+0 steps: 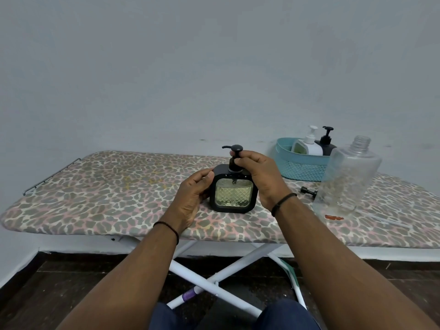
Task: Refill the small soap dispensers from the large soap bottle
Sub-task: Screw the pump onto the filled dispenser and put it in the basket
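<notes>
Head view records a square black dispenser (233, 189) with a patterned glass front standing upright on the ironing board (95, 186), near the middle of its near edge. Yellowish soap shows behind the glass almost to the top of the window. The left hand (193, 198) grips the dispenser's left side, fingers curled round the body. The right hand (258, 173) pinches the pump (234, 154) at its collar with thumb and fingertips.

Risks, as judged:
- If the pump is being screwed down, a crooked start on the thread could leave it leaking; the board's padded cover gives a soft footing, so a hard twist may tip the dispenser.
- The large clear bottle (347, 177) stands uncapped to the right, close to the right forearm; a careless sweep could knock it over. It looks nearly empty, so little soap would be lost.
- A loose black pump (308, 192) lies just left of that bottle and could roll off.

Not determinable:
- Whether the pump is being tightened or loosened.
- How much soap remains in the large bottle; only a faint tint shows low down.
- Fill levels of the white dispenser (307, 145) and dark dispenser (326, 141) in the blue basket (302, 169) at far right, whose wall hides their bodies.
- The nature of the red mark (334, 217) near the bottle's base.
</notes>
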